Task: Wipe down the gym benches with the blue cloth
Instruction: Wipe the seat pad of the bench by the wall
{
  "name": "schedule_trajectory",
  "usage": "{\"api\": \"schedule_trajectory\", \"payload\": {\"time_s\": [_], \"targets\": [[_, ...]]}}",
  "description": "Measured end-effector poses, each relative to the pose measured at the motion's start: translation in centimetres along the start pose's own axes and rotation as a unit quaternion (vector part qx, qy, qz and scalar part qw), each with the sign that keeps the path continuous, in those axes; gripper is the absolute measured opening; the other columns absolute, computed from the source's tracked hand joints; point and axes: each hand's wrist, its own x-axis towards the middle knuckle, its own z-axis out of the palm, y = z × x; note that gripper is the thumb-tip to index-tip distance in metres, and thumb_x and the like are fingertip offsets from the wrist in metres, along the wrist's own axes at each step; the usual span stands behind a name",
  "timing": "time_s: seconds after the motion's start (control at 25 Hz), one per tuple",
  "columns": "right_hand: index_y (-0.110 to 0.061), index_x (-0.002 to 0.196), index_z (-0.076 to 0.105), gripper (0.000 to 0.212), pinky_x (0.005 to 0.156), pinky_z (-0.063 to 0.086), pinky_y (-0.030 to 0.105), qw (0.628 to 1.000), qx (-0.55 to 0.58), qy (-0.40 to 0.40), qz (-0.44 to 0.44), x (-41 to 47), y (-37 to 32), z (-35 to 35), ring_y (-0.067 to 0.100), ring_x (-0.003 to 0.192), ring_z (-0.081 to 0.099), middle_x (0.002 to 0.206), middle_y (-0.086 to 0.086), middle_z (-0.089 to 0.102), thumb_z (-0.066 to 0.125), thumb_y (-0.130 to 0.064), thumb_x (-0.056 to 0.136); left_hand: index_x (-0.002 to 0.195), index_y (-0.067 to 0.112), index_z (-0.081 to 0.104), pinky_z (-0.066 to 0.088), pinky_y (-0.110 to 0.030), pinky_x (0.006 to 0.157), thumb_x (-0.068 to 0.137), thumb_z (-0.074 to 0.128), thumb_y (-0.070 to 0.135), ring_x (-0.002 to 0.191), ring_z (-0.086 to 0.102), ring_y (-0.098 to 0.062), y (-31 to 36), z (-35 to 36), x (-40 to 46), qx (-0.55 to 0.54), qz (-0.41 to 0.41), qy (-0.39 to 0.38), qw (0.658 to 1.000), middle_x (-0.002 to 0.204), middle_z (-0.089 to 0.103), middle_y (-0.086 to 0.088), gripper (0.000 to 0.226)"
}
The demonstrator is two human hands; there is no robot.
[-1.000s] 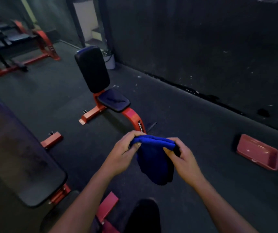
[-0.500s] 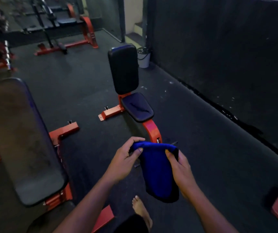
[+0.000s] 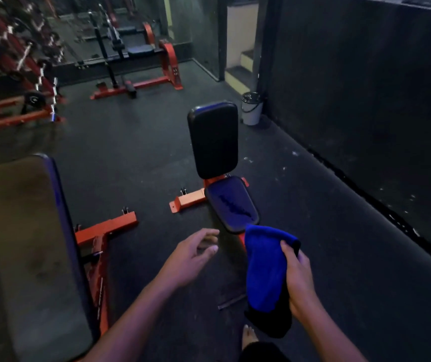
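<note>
Left hand (image 3: 192, 253) now off the blue cloth (image 3: 265, 273), where half a second ago both hands pinched its top edge; drawn away to the left and hanging free over the floor (image 3: 141, 163). Cloth now carried by the right hand (image 3: 299, 283) alone. View swung further left as well, bringing the weight rack (image 3: 13, 74) and a far bench frame (image 3: 141, 61) into sight, with the upright bench (image 3: 215, 152) now near centre.

Cloth folded over on itself, bright blue on the upper face, dark along the lower hanging end, drooping in mid-air in front of the upright bench's seat pad (image 3: 231, 205), touching no bench. Top fold rounded, bottom end hanging close to a bare foot (image 3: 249, 338) on the floor.

Left fingers (image 3: 209, 237) loosely spread, slightly curled, holding nothing. Right fingers (image 3: 288, 250) curled round the cloth's right edge, thumb pressed onto the front face, gripping it along the side.

Flat bench (image 3: 29, 252) with a dusty black pad at lower left, well apart from the cloth. White bucket (image 3: 252, 108) by the dark wall beyond the upright bench.
</note>
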Motion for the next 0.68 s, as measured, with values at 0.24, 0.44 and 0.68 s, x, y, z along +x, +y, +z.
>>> {"api": "schedule_trajectory", "payload": {"time_s": [0.24, 0.44, 0.68], "targets": [[-0.015, 0.102, 0.071, 0.025, 0.094, 0.051, 0.048, 1.000, -0.009, -0.024, 0.010, 9.8, -3.5, 3.6, 0.029, 0.101, 0.068, 0.099, 0.005, 0.076, 0.061, -0.037, 0.096, 0.128, 0.043, 0.057, 0.048, -0.012, 0.090, 0.102, 0.061, 0.031, 0.108, 0.059, 0.011, -2.3, -2.2, 5.6, 0.011, -0.036, -0.038, 0.999, 0.121, 0.062, 0.021, 0.029], [-0.012, 0.107, 0.070, 0.031, 0.087, 0.052, 0.044, 0.998, -0.037, -0.049, 0.034, 15.3, -4.5, 8.3, 0.030, 0.098, 0.069, 0.102, 0.009, 0.075, 0.057, -0.038, 0.097, 0.122, 0.042, 0.059, 0.048, -0.010, 0.087, 0.101, 0.063, 0.026, 0.106, 0.060, 0.010, -5.3, -5.2, 10.3, -0.018, -0.063, -0.004, 0.998, 0.119, 0.065, 0.018, 0.027], [-0.014, 0.106, 0.069, 0.027, 0.086, 0.053, 0.042, 0.997, -0.062, 0.008, 0.043, 20.2, -4.1, 16.7, 0.027, 0.094, 0.069, 0.100, 0.008, 0.075, 0.053, -0.036, 0.099, 0.120, 0.048, 0.057, 0.051, -0.017, 0.094, 0.100, 0.065, 0.027, 0.108, 0.061, 0.012, -11.7, -12.5, 16.0, 0.000, -0.054, -0.056, 0.997, 0.119, 0.064, 0.020, 0.031]]}}
